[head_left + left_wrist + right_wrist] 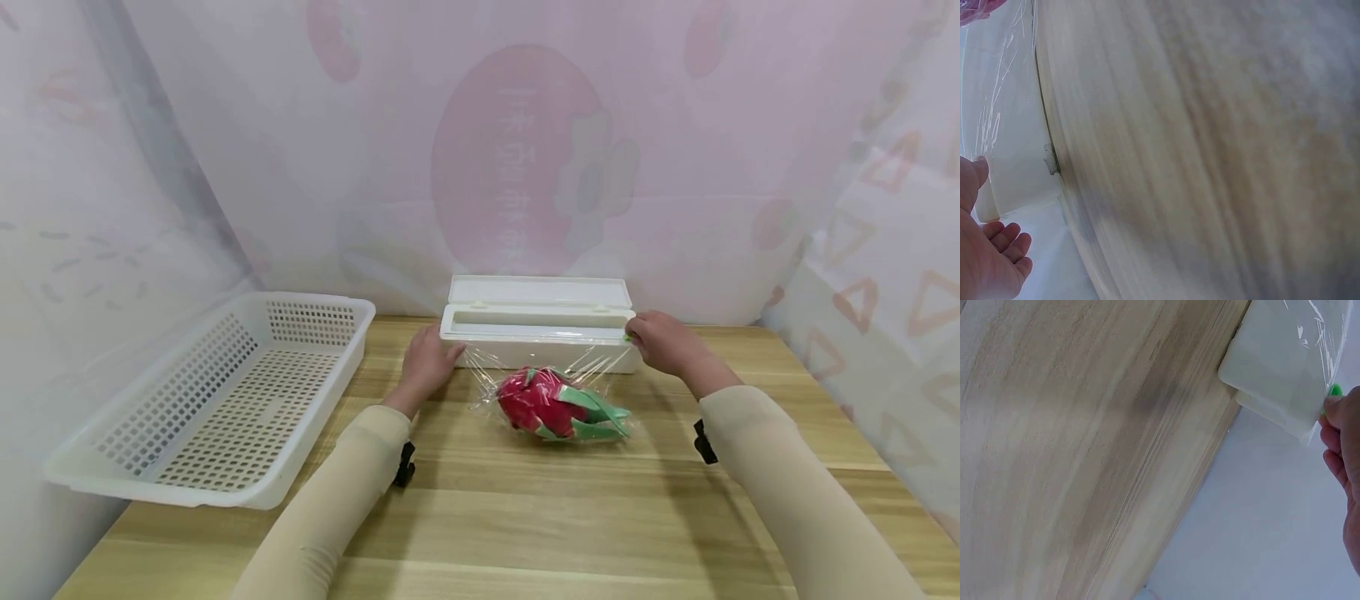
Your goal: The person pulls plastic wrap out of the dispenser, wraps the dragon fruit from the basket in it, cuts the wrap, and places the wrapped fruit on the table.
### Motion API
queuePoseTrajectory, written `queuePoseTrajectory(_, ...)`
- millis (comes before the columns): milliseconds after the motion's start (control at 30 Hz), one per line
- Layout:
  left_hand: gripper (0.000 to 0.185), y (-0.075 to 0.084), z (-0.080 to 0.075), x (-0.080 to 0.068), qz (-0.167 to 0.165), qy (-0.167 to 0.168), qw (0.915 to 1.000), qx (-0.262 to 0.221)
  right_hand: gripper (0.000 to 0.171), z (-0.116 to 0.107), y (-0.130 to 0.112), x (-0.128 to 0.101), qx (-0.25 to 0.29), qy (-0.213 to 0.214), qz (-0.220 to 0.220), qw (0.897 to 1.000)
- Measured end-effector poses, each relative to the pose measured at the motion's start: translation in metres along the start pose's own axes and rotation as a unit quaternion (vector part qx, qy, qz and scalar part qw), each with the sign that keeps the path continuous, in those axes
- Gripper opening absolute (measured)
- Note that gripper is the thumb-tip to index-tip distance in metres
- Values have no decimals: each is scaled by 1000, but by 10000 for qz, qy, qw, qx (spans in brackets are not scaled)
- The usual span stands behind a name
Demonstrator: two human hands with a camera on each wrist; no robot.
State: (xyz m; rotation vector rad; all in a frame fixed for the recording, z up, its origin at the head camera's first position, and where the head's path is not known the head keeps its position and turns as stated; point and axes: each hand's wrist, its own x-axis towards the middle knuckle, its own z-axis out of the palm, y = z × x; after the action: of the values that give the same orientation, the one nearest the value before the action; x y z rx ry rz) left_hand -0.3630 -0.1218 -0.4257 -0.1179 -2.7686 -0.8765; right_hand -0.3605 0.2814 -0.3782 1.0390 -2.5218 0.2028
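A white cling film dispenser (pixel 538 332) lies at the back of the wooden table (pixel 525 517) with its lid up. Clear film (pixel 487 367) runs from its front edge over a red and green dragon fruit (pixel 558 404) just in front. My left hand (pixel 448 353) rests on the table against the dispenser's left end, thumb (pixel 977 170) touching the box (pixel 1013 156), fingers loose. At the right end my right hand (pixel 634 337) pinches a small green slider (pixel 1335 390) on the dispenser (pixel 1272 362). Film (pixel 1325 331) shows by that hand.
A white perforated basket (pixel 247 329) stands on the left part of the table, with nothing in it. Patterned sheer curtains hang close behind and to both sides. Bare wood lies between the fruit and the table's near edge.
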Motion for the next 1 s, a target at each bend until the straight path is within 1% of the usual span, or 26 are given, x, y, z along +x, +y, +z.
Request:
queuePoseTrajectory(67, 55, -1, 0, 0, 27, -15, 10000, -8, 10, 0, 2, -3, -12, 48, 41, 10000)
queuePoseTrajectory(167, 54, -2, 0, -1, -24, -38, 10000, 0, 11, 0, 3, -7, -17, 118, 101, 9999)
queuePoseTrajectory(300, 54, -2, -1, -2, -134, -50, 9999, -2, 11, 2, 3, -8, -64, 95, 87, 9999)
queuePoseTrajectory(767, 54, 0, -3, -2, 81, -40, 10000, 13, 10, 0, 3, -10, -146, 137, 285, 9994)
queuePoseTrajectory(1000, 57, 0, -6, -2, 64, -123, 9998, -118, 11, -1, 0, -11, -160, 154, 396, 9990)
